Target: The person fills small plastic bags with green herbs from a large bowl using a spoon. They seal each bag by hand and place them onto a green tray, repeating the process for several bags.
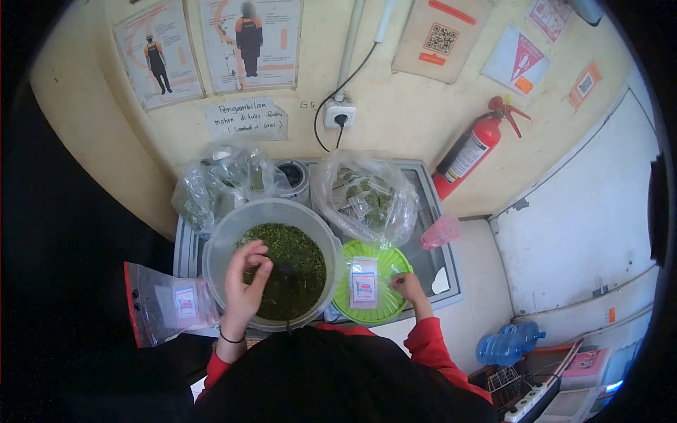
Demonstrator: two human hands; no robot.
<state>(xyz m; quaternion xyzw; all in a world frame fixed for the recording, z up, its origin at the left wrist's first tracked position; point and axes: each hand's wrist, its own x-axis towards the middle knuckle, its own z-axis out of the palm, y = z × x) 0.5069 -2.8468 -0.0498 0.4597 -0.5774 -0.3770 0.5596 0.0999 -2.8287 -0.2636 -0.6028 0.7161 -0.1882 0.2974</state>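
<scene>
My left hand point(244, 283) hovers over a large translucent tub point(215, 243), fingers curled towards the thumb with a small gap and nothing seen between them. Chopped green herbs point(290, 268) fill much of the tub's bottom. My right hand point(408, 287) is at the right side of a bright green ribbed plate or lid point(388, 303), with thumb and fingers pinched together. Whatever lies in that pinch is too small to make out. On the green surface, left of my right hand, rests a small clear plastic packet point(364, 283) with a printed label.
Behind the tub are a bag of green packets point(226, 180) and a grey round container point(295, 180). Another open bag of packets point(370, 197) stands behind the green plate. A pink cup point(441, 233), fire extinguisher point(469, 151), and labelled bag point(173, 307) are nearby.
</scene>
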